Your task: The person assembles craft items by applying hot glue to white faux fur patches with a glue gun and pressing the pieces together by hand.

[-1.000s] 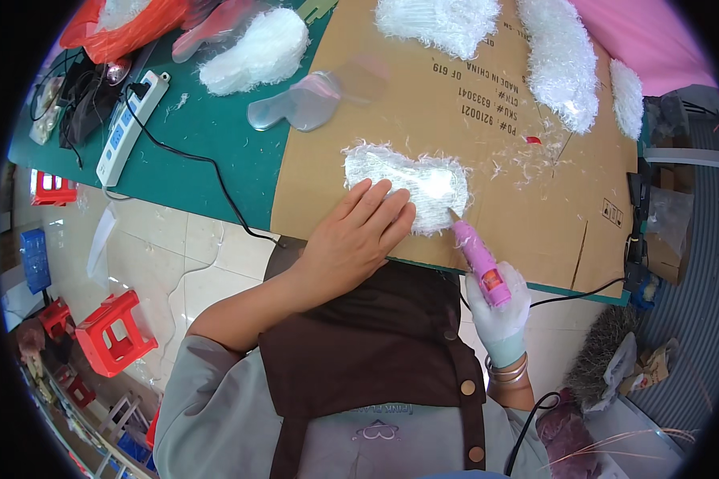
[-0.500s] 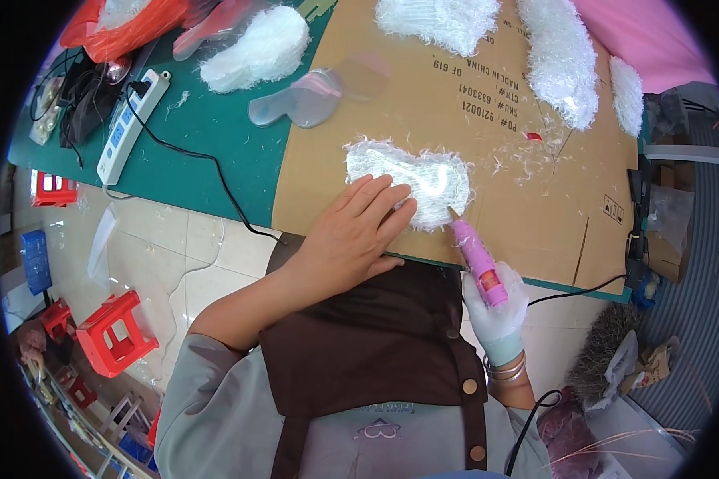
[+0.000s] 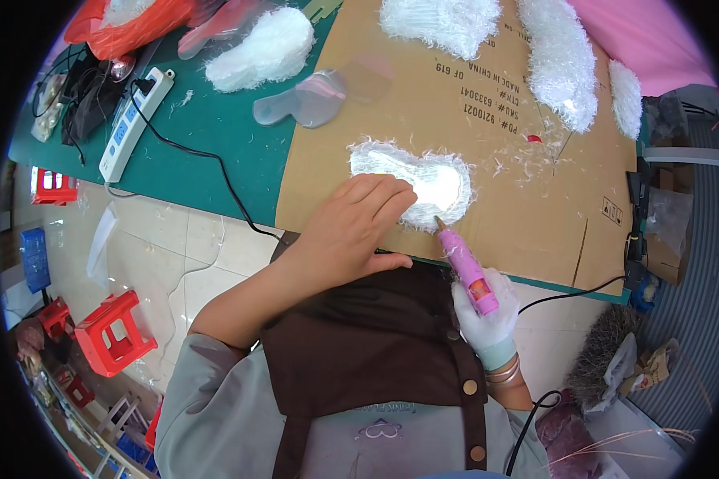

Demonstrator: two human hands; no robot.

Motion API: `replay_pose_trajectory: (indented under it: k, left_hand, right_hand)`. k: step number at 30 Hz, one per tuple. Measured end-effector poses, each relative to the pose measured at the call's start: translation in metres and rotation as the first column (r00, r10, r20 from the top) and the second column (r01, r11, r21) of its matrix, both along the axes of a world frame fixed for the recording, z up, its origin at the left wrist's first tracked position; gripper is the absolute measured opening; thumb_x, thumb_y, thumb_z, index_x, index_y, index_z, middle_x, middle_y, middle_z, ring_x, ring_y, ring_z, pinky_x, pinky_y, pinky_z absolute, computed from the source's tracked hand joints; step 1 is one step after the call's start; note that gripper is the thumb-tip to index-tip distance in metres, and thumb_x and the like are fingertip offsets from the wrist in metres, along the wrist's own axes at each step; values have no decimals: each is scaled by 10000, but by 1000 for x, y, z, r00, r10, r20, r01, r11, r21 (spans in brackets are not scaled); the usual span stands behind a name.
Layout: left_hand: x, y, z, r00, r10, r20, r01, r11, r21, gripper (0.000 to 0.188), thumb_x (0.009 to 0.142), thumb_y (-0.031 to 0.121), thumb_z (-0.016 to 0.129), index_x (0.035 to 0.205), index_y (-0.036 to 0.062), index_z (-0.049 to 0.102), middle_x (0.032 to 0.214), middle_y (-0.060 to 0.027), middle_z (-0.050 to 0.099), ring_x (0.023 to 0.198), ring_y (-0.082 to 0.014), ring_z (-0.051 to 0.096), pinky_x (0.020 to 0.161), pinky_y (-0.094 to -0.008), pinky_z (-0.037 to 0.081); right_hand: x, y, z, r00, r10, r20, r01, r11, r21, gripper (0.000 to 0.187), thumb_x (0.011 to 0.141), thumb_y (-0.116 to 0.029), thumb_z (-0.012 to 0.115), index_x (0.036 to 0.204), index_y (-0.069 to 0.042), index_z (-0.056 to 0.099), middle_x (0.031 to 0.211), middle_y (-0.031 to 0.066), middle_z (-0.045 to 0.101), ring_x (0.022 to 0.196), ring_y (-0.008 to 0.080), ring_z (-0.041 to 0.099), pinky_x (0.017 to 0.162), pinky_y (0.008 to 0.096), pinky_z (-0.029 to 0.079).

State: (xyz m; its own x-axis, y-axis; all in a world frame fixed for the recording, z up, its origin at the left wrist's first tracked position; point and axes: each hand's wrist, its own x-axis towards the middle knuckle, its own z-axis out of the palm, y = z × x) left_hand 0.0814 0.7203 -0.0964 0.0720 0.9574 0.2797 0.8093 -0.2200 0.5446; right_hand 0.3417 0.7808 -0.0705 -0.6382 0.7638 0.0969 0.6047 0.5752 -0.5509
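A white, fluffy-edged fabric piece (image 3: 382, 160) lies on the cardboard near the table's front edge, a shiny clear layer on its upper face. My bare left hand (image 3: 355, 223) rests over its left and lower part, fingers laid on it and thumb spread away; what is under the fingers is hidden. In a white glove, my right hand (image 3: 487, 315) is closed round a pink glue gun (image 3: 463, 267). The gun's nozzle points up and left, its tip at the lower right fringe of the piece; I cannot tell whether it touches.
Brown cardboard (image 3: 527, 215) covers the green table. Clear plastic shapes (image 3: 315, 100) and a stack of white fluffy pieces (image 3: 264, 48) lie farther left. A power strip (image 3: 132, 128) with a black cord is at left. More white fluffy strips (image 3: 563, 64) lie at the far right.
The glue gun and my right hand have shifted left, its tip moving left and slightly down along the piece's lower edge. My left fingers have drawn closer together and are more bent.
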Motion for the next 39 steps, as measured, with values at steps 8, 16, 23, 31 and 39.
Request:
replay_pose_trajectory:
  k: [8, 16, 23, 31, 39]
  left_hand:
    - [-7, 2, 1, 996, -4, 87, 6, 1000, -14, 750, 730, 399, 859, 1300, 33, 537, 1261, -128, 596, 1213, -323, 556, 1053, -422, 449]
    - [-15, 3, 1, 980, -26, 197, 24, 1000, 12, 767, 730, 347, 880, 1344, 58, 523, 1286, -132, 603, 1238, -360, 547, 1075, -455, 431]
    - [-18, 4, 3, 966, -51, 252, 60, 998, -29, 761, 750, 294, 866, 1376, 64, 502, 1301, -126, 600, 1255, -357, 538, 1089, -452, 423]
    - [-16, 3, 1, 979, -40, 202, 41, 999, -4, 747, 744, 272, 865, 1373, 70, 516, 1304, -131, 587, 1262, -358, 530, 1092, -454, 420]
    - [-15, 4, 1, 988, -31, 150, 30, 1000, 10, 743, 724, 256, 876, 1354, 76, 525, 1260, -136, 591, 1232, -347, 547, 1054, -441, 440]
  right_hand:
    - [-5, -1, -3, 998, 66, 14, -66, 997, 46, 176, 771, -75, 779, 853, -49, 626, 742, 122, 588, 672, 363, 572, 628, 449, 470]
    - [-26, 7, -1, 996, 84, 29, -85, 996, 38, 274, 789, -191, 811, 1008, -94, 678, 854, 83, 669, 696, 320, 613, 694, 412, 481]
    - [-34, 9, 3, 995, 83, 50, -85, 995, 50, 271, 792, -191, 809, 1006, -93, 676, 869, 80, 679, 698, 315, 615, 686, 415, 477]
    - [-21, 3, 0, 995, 83, 56, -84, 996, 20, 235, 794, -195, 811, 918, -104, 633, 796, 75, 645, 683, 315, 607, 676, 414, 471]
    - [-9, -1, 5, 999, 18, 43, -16, 999, -37, 214, 802, -158, 799, 863, -75, 611, 762, 120, 629, 678, 352, 609, 660, 429, 486]
